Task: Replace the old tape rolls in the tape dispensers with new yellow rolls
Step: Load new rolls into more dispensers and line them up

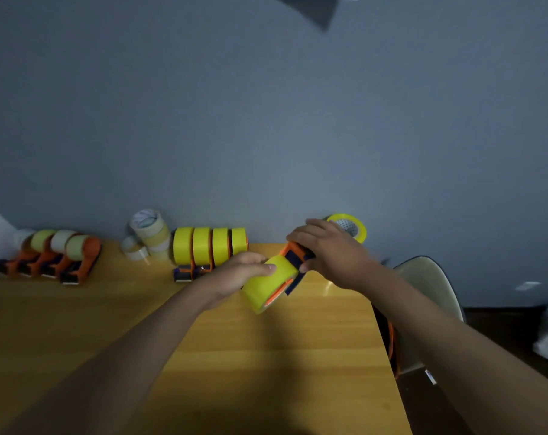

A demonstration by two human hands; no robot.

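Wooden table (78,324) abuts grey wall (266,120); pale chair (429,277) beside it.

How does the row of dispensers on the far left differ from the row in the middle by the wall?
The four orange dispensers at the far left carry pale, cream-coloured tape rolls, while the four orange dispensers in the middle carry bright yellow rolls. The left row stands near the wooden table's left edge; the middle row stands beside the stack of loose pale tape rolls. Both rows stand untouched with orange and dark bodies, rolls side by side.
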